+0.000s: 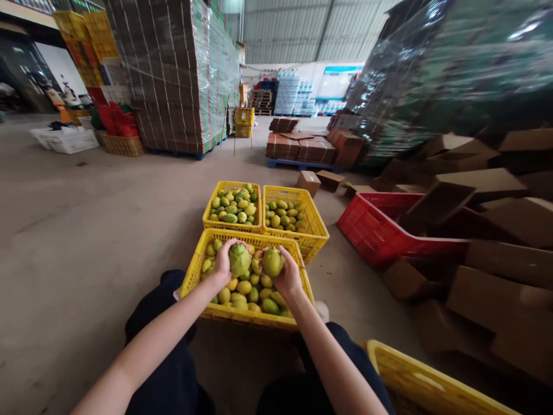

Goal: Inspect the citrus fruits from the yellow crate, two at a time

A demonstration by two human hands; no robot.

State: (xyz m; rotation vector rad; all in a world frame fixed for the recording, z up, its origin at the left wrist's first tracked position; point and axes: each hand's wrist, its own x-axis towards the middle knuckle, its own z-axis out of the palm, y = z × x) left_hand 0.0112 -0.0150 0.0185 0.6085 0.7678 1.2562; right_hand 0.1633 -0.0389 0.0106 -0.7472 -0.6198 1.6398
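Over the near yellow crate [254,318] full of green and yellow fruits, my left hand [223,265] is closed around a large green fruit [239,260]. My right hand [290,275], just to its right, grips a slightly smaller yellow-green fruit [272,262]. The two held fruits are apart, side by side. Loose fruits [244,287] lie below them in the crate. Behind stand two more yellow crates of fruit, one at the left [232,225] and one at the right [317,230].
A red crate [371,230] and a heap of cardboard boxes [488,294] lie to the right. Part of another yellow crate [432,380] shows at the lower right. Flattened cartons [302,148] sit on a blue pallet, with wrapped stacks [168,75] farther back.
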